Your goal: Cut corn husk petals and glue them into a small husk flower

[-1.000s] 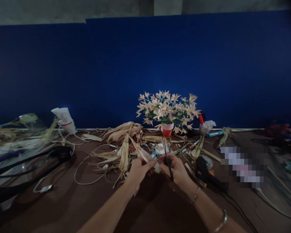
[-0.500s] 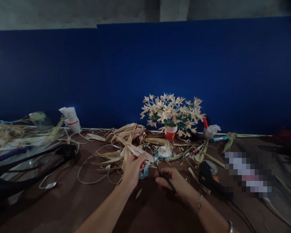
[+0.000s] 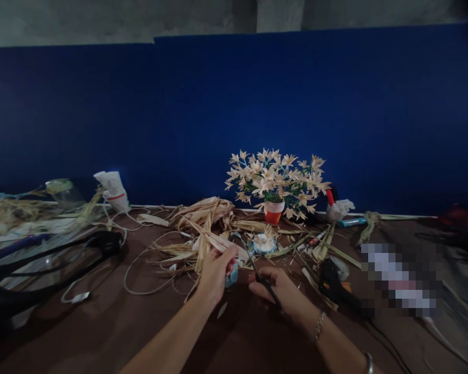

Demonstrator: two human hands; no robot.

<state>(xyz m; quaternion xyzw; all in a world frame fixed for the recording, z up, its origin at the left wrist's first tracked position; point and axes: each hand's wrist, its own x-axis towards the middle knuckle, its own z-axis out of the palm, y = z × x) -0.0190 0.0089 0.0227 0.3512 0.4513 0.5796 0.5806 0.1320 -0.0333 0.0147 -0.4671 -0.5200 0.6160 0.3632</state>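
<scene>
My left hand (image 3: 215, 272) is closed, pinching a pale dried corn husk (image 3: 217, 240) between thumb and fingers. Just under its fingertips shows a light blue strip (image 3: 231, 275); whether the hand holds it too is unclear. Dark scissors (image 3: 264, 285) lie in my closed right hand (image 3: 275, 287), slanting up and to the left. Their tips are close to the husk's right end. Behind the scissors sits a small blue-and-white round piece (image 3: 262, 244) with husk petals. Farther back, husk flowers (image 3: 275, 179) stand in an orange-and-white cup (image 3: 274, 212).
Loose husks (image 3: 210, 212) are heaped behind my left hand. A black glue gun (image 3: 337, 285) lies to the right with its cord. White cable (image 3: 127, 275) loops at left, near a black curved frame (image 3: 101, 244). A blue partition (image 3: 179, 119) rises behind the table (image 3: 101, 332).
The light blue strip under my left hand has shifted slightly and looks more bunched. Both hands stay in nearly the same place, still holding the husk and the scissors.
</scene>
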